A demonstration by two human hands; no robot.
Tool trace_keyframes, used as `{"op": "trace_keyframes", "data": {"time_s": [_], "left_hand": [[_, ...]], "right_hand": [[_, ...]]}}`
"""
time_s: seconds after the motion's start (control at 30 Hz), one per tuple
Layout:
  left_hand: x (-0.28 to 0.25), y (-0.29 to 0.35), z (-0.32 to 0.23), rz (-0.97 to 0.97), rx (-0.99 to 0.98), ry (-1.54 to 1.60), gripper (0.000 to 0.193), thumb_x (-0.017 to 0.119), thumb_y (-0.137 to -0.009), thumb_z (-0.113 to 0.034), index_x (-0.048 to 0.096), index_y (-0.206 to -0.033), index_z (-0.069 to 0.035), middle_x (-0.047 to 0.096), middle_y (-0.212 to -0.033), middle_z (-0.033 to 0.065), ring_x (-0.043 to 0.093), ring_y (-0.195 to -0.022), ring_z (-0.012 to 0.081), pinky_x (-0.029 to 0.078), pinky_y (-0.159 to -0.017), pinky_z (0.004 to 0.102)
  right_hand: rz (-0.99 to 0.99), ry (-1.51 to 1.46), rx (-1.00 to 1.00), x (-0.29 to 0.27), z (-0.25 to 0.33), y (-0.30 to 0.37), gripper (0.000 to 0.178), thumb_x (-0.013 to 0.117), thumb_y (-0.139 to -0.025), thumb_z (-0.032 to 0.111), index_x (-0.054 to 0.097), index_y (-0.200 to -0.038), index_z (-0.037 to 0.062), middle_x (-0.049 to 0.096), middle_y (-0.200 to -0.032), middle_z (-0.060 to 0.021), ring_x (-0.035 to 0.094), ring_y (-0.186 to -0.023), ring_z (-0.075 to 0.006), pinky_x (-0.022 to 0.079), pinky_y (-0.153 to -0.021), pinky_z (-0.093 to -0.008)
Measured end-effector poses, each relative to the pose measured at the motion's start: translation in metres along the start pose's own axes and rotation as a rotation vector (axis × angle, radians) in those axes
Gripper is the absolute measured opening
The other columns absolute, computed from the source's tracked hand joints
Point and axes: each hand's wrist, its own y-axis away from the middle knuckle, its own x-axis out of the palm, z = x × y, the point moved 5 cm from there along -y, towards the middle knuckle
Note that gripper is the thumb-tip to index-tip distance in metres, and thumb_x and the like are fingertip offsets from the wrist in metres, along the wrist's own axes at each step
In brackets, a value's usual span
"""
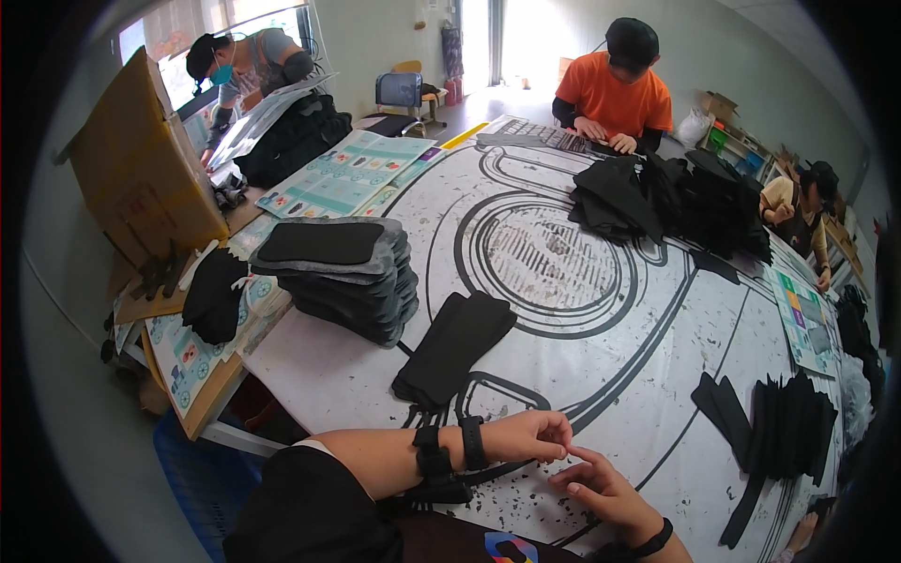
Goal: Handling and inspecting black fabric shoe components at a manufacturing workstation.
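My left hand (pixel 530 437) is held over the near edge of the white printed table (pixel 572 361), its fingers curled in and its thumb close to them. Anything between them is too small to make out. Just to its right, my right hand (pixel 603 488) has its fingers apart, with the index fingertip at or very near the left fingertips. Beyond my left hand lies a small stack of flat black fabric pieces (pixel 455 349). A taller stack of grey-edged pads (pixel 352 286) stands farther left, topped by a black piece (pixel 319 242).
Narrow black strips (pixel 788 427) lie at the right. A large heap of black pieces (pixel 671 202) covers the far right, near a person in orange (pixel 615 98). A cardboard box (pixel 141 159) stands at the left; other people work at the far left and right.
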Motion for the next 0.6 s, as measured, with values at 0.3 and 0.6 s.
{"op": "trace_keyframes", "data": {"time_s": [0.3,0.6], "left_hand": [[0.0009,0.0001,-0.0007,0.026,0.004,0.001,0.017,0.063,-0.085,-0.017,0.056,-0.095,-0.005,0.056,-0.080,-0.0030,0.051,-0.071,0.0040,0.042,-0.063,0.0186],[0.0017,0.0006,-0.0008,0.042,0.004,-0.010,0.016,0.063,-0.085,-0.017,0.057,-0.093,-0.005,0.057,-0.080,-0.0037,0.050,-0.071,0.0031,0.041,-0.063,0.0183]], "right_hand": [[-0.007,-0.002,-0.006,-0.0005,-0.0011,0.0001,0.049,0.051,-0.091,0.008,0.030,-0.136,0.0095,0.057,-0.111,-0.0129,0.052,-0.107,-0.0160,0.041,-0.092,-0.0296],[-0.005,0.009,-0.019,-0.0022,-0.0045,-0.0005,0.047,0.051,-0.091,0.007,0.030,-0.134,0.0087,0.058,-0.110,-0.0134,0.052,-0.107,-0.0165,0.042,-0.091,-0.0304]]}}
